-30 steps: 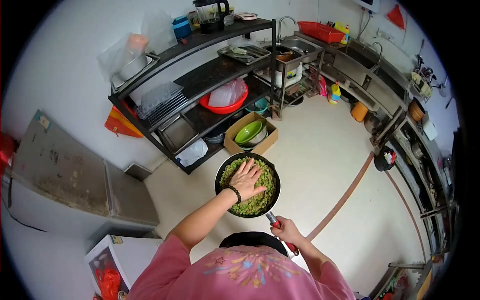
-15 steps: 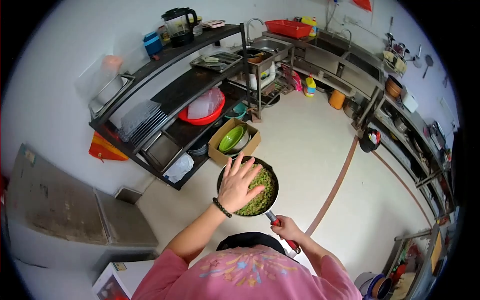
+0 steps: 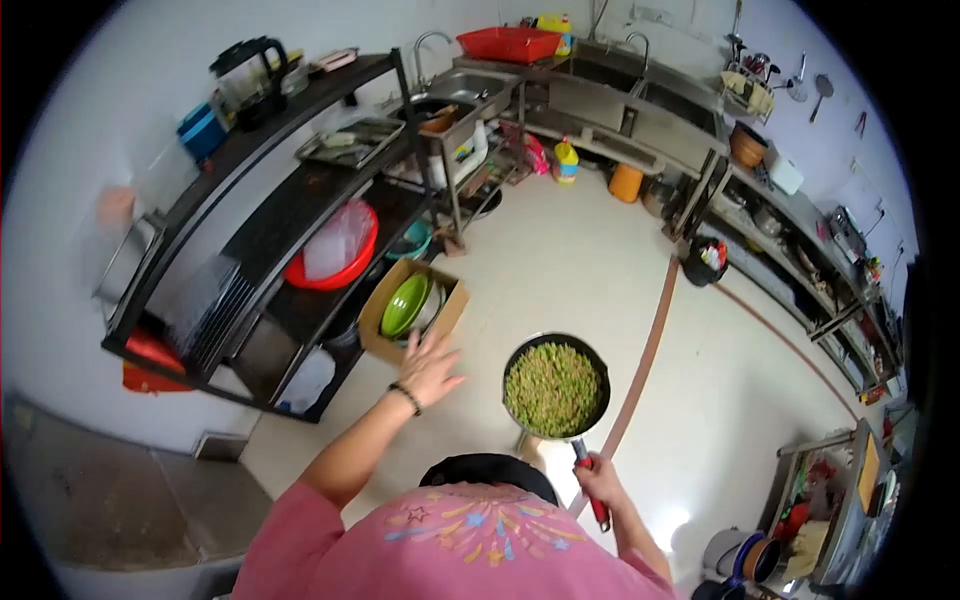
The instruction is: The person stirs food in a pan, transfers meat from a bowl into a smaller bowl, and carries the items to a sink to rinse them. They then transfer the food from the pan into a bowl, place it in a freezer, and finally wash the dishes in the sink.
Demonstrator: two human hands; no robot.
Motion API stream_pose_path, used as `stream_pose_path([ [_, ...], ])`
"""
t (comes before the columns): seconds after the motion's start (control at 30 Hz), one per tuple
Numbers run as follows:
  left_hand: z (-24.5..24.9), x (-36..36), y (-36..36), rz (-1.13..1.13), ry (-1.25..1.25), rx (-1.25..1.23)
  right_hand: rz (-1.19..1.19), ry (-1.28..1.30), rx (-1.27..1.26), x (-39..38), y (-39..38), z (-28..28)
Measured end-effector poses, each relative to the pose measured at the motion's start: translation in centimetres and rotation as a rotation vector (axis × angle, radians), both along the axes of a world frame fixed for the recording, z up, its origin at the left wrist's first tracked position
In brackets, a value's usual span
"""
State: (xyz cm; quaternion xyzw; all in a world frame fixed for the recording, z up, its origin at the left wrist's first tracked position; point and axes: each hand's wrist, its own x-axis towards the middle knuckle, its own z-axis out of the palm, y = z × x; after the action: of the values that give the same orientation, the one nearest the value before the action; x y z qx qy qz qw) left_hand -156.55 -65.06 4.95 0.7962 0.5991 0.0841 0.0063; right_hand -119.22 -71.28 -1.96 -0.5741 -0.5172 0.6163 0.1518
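Note:
A dark frying pan [image 3: 601,410] full of chopped green and brown food [image 3: 552,391] is held out over the floor. My right hand [image 3: 602,480] is wrapped round its red and black handle [image 3: 598,510]. To the left of the pan, my left hand [image 3: 429,371] is in the air with its fingers spread and nothing in it, a dark beaded bracelet on its wrist. It looks nearest to the cardboard box [image 3: 450,311], which holds a green bowl [image 3: 404,304].
On the left stands a black shelf rack [image 3: 290,211] with a red basin [image 3: 360,262]. Steel sinks [image 3: 590,104] line the back. A black bin [image 3: 706,262] is beside the right-hand shelves [image 3: 790,255]. At lower right are pots [image 3: 728,549].
My left hand has moved away from over the pan, to its left. The pan and my right hand have shifted right in view. The whole view has turned.

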Motion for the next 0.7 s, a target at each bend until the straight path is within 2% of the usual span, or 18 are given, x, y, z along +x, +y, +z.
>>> stream_pose_path([
  [0.03,-1.4,-1.2,1.2,0.048,0.032,-0.06,-0.021,-0.023,0.002,1.2,2.1,0.0],
  [0.1,-7.1,-4.7,2.4,0.224,-0.116,-0.189,-0.106,-0.015,0.013,3.1,5.6,0.0],
  [0.13,-11.2,-7.4,2.2,0.332,-0.114,-0.372,-0.14,-0.009,0.011,3.8,7.4,-0.1],
  [0.17,-11.9,-8.0,1.1,0.584,-0.188,-0.585,-0.17,-0.009,0.005,4.9,9.2,-0.1],
  [0.2,-13.0,-9.2,0.1,0.622,-0.29,-0.793,-0.172,-0.025,0.025,6.3,11.1,-0.7],
  [0.23,-17.5,-11.4,-2.2,0.818,-0.258,-0.889,-0.203,-0.006,0.036,7.3,13.2,-0.2],
  [0.27,-26.8,-16.3,-5.7,0.789,-0.041,-1.021,-0.223,0.003,0.029,8.3,15.5,-0.3],
  [0.3,-22.3,-14.2,-9.1,0.91,-0.321,-0.747,-0.236,0.011,0.021,9.0,17.7,-0.5],
  [0.33,-22.5,-14.1,-7.4,1.177,-0.274,-1.067,-0.278,0.005,0.025,9.4,19.7,-0.4],
  [0.37,-14.9,-9.9,-4.4,1.383,-0.146,-1.434,-0.31,0.005,0.035,9.6,21.6,-0.8],
  [0.4,-11.4,-8.6,-2.5,1.462,-0.211,-1.438,-0.347,0.037,0.023,9.7,23.8,-0.5],
  [0.43,-10.3,-7.4,-0.7,1.541,-0.274,-1.441,-0.386,0.07,0.01,9.6,25.9,-0.3],
  [0.53,-11.9,-9.1,4.1,1.642,-0.486,-1.392,-0.473,0.177,-0.009,9.3,33.1,-0.6],
  [0.63,-15.0,-10.6,12.7,1.525,-0.464,-1.304,-0.545,0.26,0.033,9.6,40.2,-1.3],
  [0.7,-17.7,-12.3,20.2,1.373,-0.414,-1.18,-0.584,0.226,0.024,8.4,45.0,1.3],
])
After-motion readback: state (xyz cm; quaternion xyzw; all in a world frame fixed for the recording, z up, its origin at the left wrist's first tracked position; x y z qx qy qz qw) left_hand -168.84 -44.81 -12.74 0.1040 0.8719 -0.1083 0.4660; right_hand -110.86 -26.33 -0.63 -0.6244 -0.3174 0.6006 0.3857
